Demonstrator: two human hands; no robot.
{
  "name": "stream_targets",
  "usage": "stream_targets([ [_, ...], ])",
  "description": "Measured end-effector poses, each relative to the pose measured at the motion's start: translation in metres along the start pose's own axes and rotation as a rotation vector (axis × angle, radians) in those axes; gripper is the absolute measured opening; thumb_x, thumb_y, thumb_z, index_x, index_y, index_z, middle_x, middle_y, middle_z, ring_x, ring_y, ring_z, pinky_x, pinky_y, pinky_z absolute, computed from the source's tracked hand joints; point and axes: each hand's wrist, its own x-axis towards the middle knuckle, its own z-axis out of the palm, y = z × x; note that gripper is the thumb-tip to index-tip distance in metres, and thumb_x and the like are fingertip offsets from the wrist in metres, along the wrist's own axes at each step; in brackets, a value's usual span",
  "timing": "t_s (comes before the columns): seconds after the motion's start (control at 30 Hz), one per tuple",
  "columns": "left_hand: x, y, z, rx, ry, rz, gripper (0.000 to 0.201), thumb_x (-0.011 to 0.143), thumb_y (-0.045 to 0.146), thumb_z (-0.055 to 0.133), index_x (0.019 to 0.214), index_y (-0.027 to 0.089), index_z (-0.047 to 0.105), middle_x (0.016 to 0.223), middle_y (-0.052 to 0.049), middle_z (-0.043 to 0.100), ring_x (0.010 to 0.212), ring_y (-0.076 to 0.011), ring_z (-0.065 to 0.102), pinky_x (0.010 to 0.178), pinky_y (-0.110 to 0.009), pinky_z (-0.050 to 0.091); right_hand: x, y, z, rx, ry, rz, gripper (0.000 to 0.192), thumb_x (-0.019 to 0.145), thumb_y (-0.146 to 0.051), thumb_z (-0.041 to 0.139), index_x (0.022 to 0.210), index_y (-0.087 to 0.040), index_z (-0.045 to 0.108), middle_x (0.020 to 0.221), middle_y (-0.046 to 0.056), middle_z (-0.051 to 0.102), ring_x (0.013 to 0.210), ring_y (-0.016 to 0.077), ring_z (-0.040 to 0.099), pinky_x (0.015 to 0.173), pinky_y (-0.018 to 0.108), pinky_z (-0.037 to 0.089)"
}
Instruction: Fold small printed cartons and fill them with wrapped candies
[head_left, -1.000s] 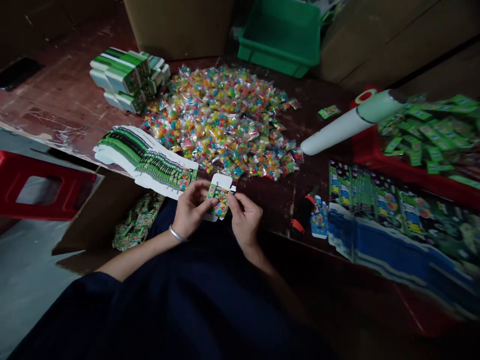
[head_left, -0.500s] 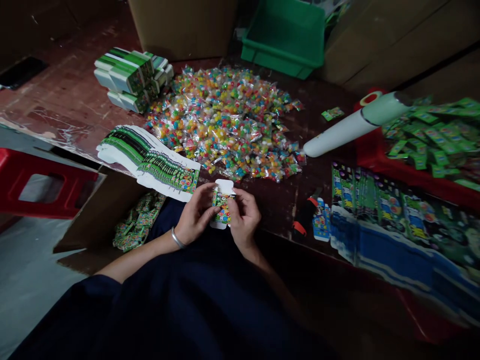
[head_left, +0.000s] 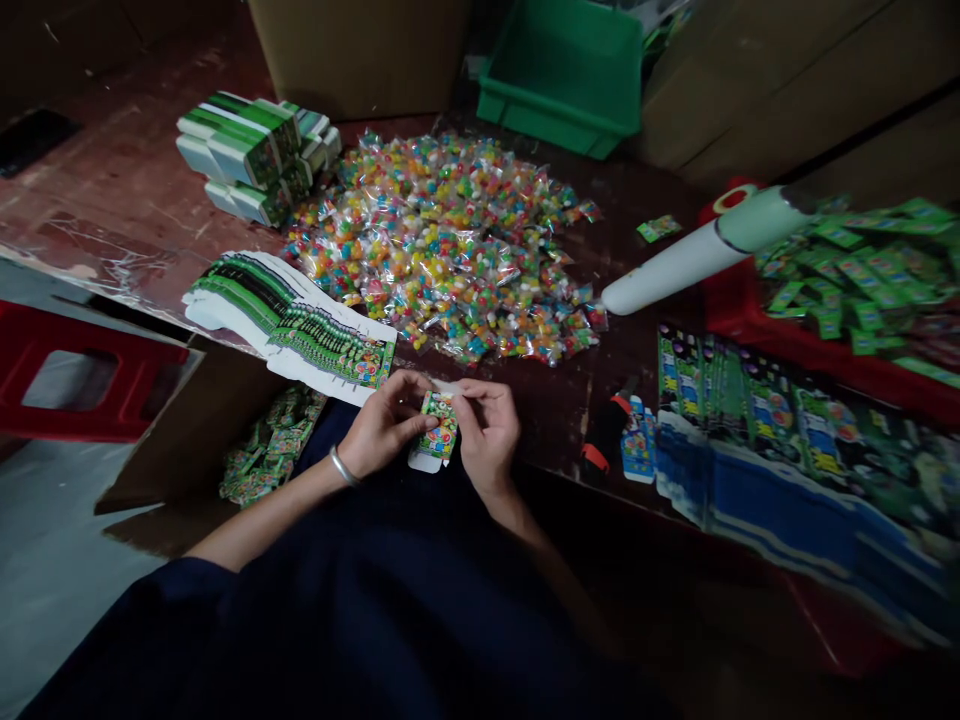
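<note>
The left hand [head_left: 379, 428] and the right hand [head_left: 487, 435] hold one small printed box [head_left: 435, 440] between them at the near edge of the desk [head_left: 135, 190] — the fingers of both hands are clamped on its sides, and a white flap hangs open at its lower end. Just beyond lies a broad heap of candy packets [head_left: 450, 240]. To the left, a fanned row of flat boxes [head_left: 300, 330] rests on the desk edge, with folded boxes stacked [head_left: 251, 155] further back. A cardboard carton [head_left: 217, 440] below the desk holds green packs [head_left: 266, 450]. A green bin [head_left: 562, 75] sits at the far side — its inside looks bare. A red tray [head_left: 750, 330] on the right carries green packets [head_left: 862, 270].
</note>
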Motion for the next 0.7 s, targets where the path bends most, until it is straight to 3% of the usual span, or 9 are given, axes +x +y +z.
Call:
stream_targets([
  [0.07,0.000,0.000,0.000,-0.016,0.023,-0.001,0.050,0.071,0.029,0.093,0.103,0.020,0.055,0.100,-0.001,0.061,0.071,-0.0087,0.060,0.063,-0.020,0.051,0.005,-0.004,0.001,0.058,-0.027,0.028,0.021,0.093,-0.039,0.071,0.101,-0.024,0.059,0.093,0.004,0.073,0.085,0.0189,0.073,0.078,0.033,0.061],
  [0.17,0.000,0.001,-0.003,0.029,0.017,0.000,0.049,0.074,0.027,0.090,0.106,0.021,0.054,0.102,-0.002,0.062,0.077,-0.0113,0.064,0.068,-0.022,0.055,0.015,-0.011,-0.003,0.062,-0.188,0.083,0.024,0.091,-0.045,0.073,0.089,-0.023,0.062,0.085,0.002,0.071,0.079,0.0175,0.069,0.073,0.031,0.059],
  [0.33,-0.002,0.007,-0.008,0.112,-0.053,0.024,0.040,0.082,0.021,0.082,0.111,0.021,0.054,0.108,-0.007,0.070,0.103,-0.0215,0.072,0.087,-0.031,0.059,0.034,-0.013,-0.014,0.135,-0.322,0.326,0.027,0.078,-0.043,0.085,0.084,-0.021,0.069,0.080,0.001,0.072,0.072,0.0158,0.066,0.068,0.029,0.056],
  [0.53,-0.001,0.011,-0.007,0.052,-0.131,0.029,0.040,0.086,0.015,0.077,0.118,0.020,0.054,0.111,-0.010,0.073,0.104,-0.0219,0.074,0.091,-0.034,0.061,0.042,-0.008,-0.015,0.180,-0.294,0.403,0.029,0.073,-0.042,0.087,0.070,-0.020,0.070,0.066,-0.003,0.067,0.061,0.0127,0.058,0.062,0.027,0.050],
  [0.7,-0.001,0.008,-0.008,0.065,-0.090,0.043,0.049,0.085,0.015,0.078,0.131,0.019,0.060,0.114,-0.011,0.073,0.108,-0.0236,0.072,0.092,-0.034,0.062,0.036,-0.014,-0.011,0.069,-0.234,0.282,0.022,0.080,-0.036,0.082,0.071,-0.021,0.069,0.068,-0.002,0.067,0.065,0.0139,0.060,0.066,0.029,0.050],
])
